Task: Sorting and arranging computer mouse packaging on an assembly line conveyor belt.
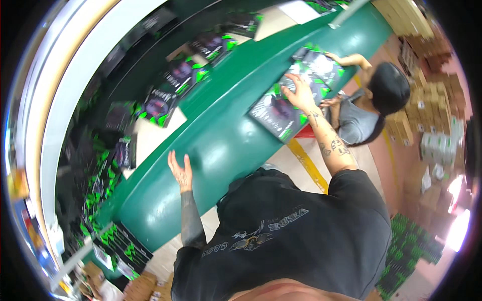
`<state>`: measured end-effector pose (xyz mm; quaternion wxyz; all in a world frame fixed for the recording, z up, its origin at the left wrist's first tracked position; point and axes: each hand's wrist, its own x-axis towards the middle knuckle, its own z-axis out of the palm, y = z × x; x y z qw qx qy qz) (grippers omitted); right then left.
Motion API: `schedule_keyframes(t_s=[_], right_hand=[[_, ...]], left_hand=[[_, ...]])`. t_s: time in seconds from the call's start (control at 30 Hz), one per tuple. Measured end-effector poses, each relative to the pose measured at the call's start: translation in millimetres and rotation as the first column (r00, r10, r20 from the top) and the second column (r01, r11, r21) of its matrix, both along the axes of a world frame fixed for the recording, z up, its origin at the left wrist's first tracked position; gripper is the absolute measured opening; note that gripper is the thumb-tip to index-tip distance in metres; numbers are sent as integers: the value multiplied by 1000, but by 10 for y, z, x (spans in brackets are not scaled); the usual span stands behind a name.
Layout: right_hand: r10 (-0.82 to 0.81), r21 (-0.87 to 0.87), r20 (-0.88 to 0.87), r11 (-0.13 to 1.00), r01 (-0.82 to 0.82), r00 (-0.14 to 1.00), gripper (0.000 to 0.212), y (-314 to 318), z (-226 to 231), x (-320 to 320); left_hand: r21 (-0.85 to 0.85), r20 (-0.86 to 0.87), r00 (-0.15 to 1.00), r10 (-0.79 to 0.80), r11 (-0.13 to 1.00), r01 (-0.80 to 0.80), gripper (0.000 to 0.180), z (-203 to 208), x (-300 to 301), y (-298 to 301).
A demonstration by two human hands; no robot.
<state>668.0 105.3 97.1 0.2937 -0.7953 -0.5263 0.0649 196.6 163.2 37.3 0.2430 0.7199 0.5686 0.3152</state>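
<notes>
Across your view runs the long green table, curving from eight o'clock up to one, its glossy top catching the light. Stacks of brown cartons fill the floor area between one and three o'clock. A co-worker in a dark cap and grey top is at half past two, on the table's far right side. At four o'clock, a big pile of black-and-green packages sits on the floor. Beyond the table, from nine to twelve o'clock, a row of black boxes with green corners lies flat.

The box you are nearest to, the near box, lies flat at half past one, black with bright green corners, close to your edge of the table. Just past it, toward one o'clock, is the far box, its top blurred by glare. The co-worker's upper hand is at its far edge.

Your right hand reaches over these boxes at half past one, fingers spread and not curled round anything; you cannot tell from this angle how firmly it touches the surface below. Your left hand hangs at eight o'clock above the bare green top, fingers parted, thumb apart, holding nothing.
</notes>
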Motion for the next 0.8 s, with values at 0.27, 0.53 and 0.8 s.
schedule_keyframes(t_s=[0.27,0.53,0.8], right_hand=[[-288,-93,127,949,300,949,55,145,-184,1132],[-289,-553,-506,832,-48,812,111,332,3,1642],[-141,-597,-344,796,-100,928,107,517,-181,663]], left_hand=[[-708,431,902,19,628,324,79,-7,1178,-657],[-774,431,826,-364,322,546,67,110,1414,-947],[-862,194,980,-35,471,187,58,266,391,-1114]])
